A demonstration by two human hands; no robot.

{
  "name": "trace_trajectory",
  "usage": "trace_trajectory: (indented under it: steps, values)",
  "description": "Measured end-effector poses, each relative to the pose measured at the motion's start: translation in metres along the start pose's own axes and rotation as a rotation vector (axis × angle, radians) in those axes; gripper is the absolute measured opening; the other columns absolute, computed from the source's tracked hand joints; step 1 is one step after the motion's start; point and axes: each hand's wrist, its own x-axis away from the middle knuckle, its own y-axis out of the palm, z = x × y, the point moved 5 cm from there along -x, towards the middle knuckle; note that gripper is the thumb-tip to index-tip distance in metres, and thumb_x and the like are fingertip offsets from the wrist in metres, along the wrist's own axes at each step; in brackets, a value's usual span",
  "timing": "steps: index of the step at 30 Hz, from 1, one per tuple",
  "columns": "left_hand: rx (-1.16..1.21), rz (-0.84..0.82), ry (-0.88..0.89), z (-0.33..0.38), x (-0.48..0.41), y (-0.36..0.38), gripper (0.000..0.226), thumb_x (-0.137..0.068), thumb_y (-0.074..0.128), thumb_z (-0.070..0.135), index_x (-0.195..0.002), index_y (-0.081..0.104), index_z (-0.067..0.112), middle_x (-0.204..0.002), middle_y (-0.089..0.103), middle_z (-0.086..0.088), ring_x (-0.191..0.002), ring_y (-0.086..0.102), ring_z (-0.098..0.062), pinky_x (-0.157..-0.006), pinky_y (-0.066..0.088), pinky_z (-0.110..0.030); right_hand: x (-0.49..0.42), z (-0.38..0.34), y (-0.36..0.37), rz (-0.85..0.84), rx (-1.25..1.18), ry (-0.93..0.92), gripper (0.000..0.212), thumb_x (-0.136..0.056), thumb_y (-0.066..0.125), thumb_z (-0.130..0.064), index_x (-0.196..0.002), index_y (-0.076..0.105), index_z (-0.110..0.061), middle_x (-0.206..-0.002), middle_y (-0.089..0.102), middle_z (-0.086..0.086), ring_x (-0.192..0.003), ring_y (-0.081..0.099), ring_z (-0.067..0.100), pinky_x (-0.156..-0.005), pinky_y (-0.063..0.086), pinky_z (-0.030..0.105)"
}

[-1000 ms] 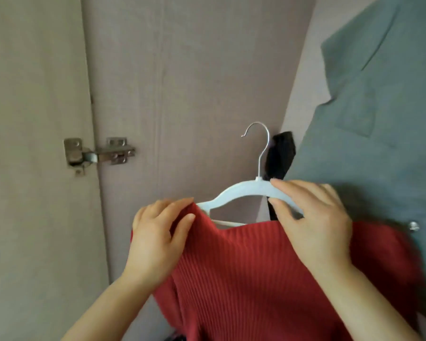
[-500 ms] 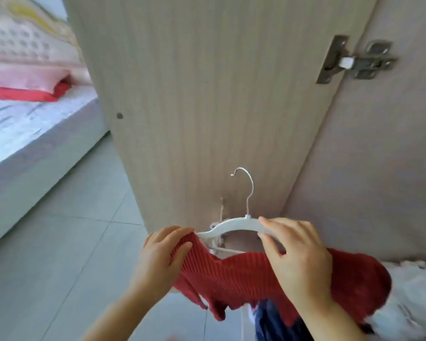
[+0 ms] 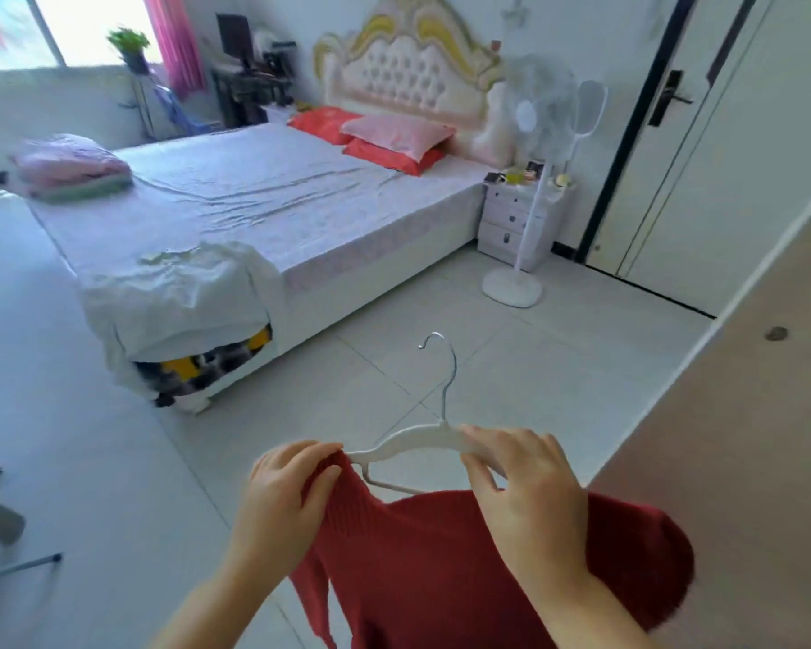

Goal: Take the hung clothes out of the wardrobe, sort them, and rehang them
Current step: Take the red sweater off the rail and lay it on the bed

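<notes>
A red ribbed knit top [image 3: 441, 569] hangs in front of me on a white plastic hanger [image 3: 413, 437] with a metal hook. My left hand [image 3: 286, 498] grips the top's left shoulder where it meets the hanger's left end. My right hand [image 3: 525, 494] holds the hanger's right arm, fingers curled over it, with the red fabric below. The hook points up and is free of any rail. On the near corner of the bed [image 3: 272, 199] lies a pale white garment [image 3: 179, 292], draped over the edge.
The wardrobe door [image 3: 740, 437] stands open at my right. A white pedestal fan [image 3: 534, 189] and a white bedside cabinet [image 3: 511, 217] stand by the bed's head. Folded pink bedding [image 3: 71, 166] sits on the bed's far left. Grey tiled floor [image 3: 113, 461] lies between me and the bed.
I have turned left, away from the wardrobe interior and door, toward the bedroom and bed. Both hands keep the same hold on the hanger and the red top.
</notes>
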Motion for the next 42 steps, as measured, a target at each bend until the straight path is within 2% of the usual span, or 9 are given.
trace_trajectory:
  steps: [2, 4, 8, 11, 14, 20, 28, 32, 42]
  values:
    - [0.01, 0.035, -0.051, -0.033, -0.024, -0.014, 0.015, -0.082, 0.066, 0.01, -0.096, 0.072, 0.013, -0.095, 0.066, 0.001, -0.089, 0.061, -0.026, -0.086, 0.047, -0.047, -0.026, -0.018, 0.041, -0.025, -0.039, -0.03, 0.034, -0.06, 0.085, -0.014, -0.091, 0.072, -0.023, -0.075, 0.066, -0.009, -0.064, 0.058, 0.017, -0.045, 0.051, 0.027]
    - [0.016, 0.062, -0.093, -0.064, -0.048, -0.026, 0.021, -0.079, 0.068, 0.005, -0.098, 0.071, 0.014, -0.095, 0.064, 0.004, -0.09, 0.06, -0.025, -0.085, 0.047, -0.049, -0.052, -0.034, 0.081, -0.037, -0.087, -0.054, 0.034, -0.06, 0.085, -0.013, -0.09, 0.072, -0.024, -0.076, 0.066, -0.009, -0.065, 0.058, 0.017, -0.048, 0.05, 0.025]
    - [-0.028, 0.103, -0.171, -0.112, -0.092, -0.046, 0.023, -0.082, 0.066, 0.009, -0.104, 0.069, 0.016, -0.101, 0.064, 0.003, -0.096, 0.058, -0.024, -0.089, 0.045, -0.045, -0.1, -0.06, 0.151, -0.088, -0.154, -0.117, 0.032, -0.063, 0.083, -0.015, -0.092, 0.072, -0.023, -0.08, 0.067, -0.009, -0.07, 0.057, 0.013, -0.06, 0.041, 0.012]
    - [-0.044, 0.136, -0.186, -0.14, -0.125, -0.059, 0.024, -0.082, 0.066, 0.009, -0.105, 0.069, 0.015, -0.102, 0.066, 0.002, -0.096, 0.058, -0.023, -0.09, 0.045, -0.045, -0.133, -0.073, 0.198, -0.096, -0.218, -0.135, 0.032, -0.063, 0.083, -0.013, -0.092, 0.072, -0.021, -0.081, 0.068, -0.007, -0.071, 0.057, 0.014, -0.071, 0.039, 0.014]
    - [-0.066, 0.169, -0.206, -0.168, -0.161, -0.065, 0.025, -0.082, 0.066, 0.01, -0.107, 0.068, 0.016, -0.104, 0.066, 0.002, -0.097, 0.059, -0.022, -0.09, 0.046, -0.044, -0.168, -0.084, 0.245, -0.111, -0.275, -0.173, 0.032, -0.063, 0.083, -0.011, -0.092, 0.072, -0.02, -0.082, 0.068, -0.006, -0.073, 0.058, 0.015, -0.074, 0.038, 0.013]
    - [-0.108, 0.275, -0.282, -0.226, -0.248, -0.067, 0.029, -0.081, 0.068, 0.01, -0.109, 0.068, 0.017, -0.108, 0.066, 0.001, -0.101, 0.06, -0.023, -0.092, 0.046, -0.045, -0.25, -0.103, 0.35, -0.162, -0.388, -0.215, 0.032, -0.064, 0.082, -0.009, -0.092, 0.072, -0.021, -0.084, 0.068, -0.007, -0.078, 0.059, 0.016, -0.074, 0.038, 0.013]
    - [-0.163, 0.387, -0.38, -0.278, -0.373, -0.09, 0.028, -0.077, 0.071, 0.006, -0.104, 0.07, 0.014, -0.1, 0.068, 0.002, -0.094, 0.063, -0.021, -0.088, 0.048, -0.04, -0.368, -0.137, 0.476, -0.308, -0.559, -0.244, 0.033, -0.063, 0.083, -0.008, -0.091, 0.073, -0.023, -0.085, 0.067, -0.009, -0.082, 0.059, 0.015, -0.069, 0.042, 0.013]
    - [-0.183, 0.403, -0.446, -0.317, -0.425, -0.105, 0.028, -0.079, 0.069, 0.007, -0.105, 0.069, 0.014, -0.101, 0.068, 0.0, -0.096, 0.061, -0.021, -0.09, 0.046, -0.04, -0.413, -0.167, 0.537, -0.35, -0.593, -0.264, 0.032, -0.064, 0.082, -0.007, -0.09, 0.074, -0.023, -0.086, 0.068, -0.006, -0.084, 0.062, 0.019, -0.071, 0.045, 0.023]
    - [-0.219, 0.409, -0.466, -0.469, -0.565, -0.149, 0.028, -0.078, 0.071, 0.009, -0.105, 0.069, 0.011, -0.103, 0.068, -0.005, -0.098, 0.062, -0.026, -0.09, 0.046, -0.044, -0.505, -0.256, 0.715, -0.407, -0.638, -0.252, 0.028, -0.067, 0.081, -0.009, -0.091, 0.073, -0.022, -0.089, 0.068, -0.006, -0.086, 0.061, 0.021, -0.074, 0.044, 0.025]
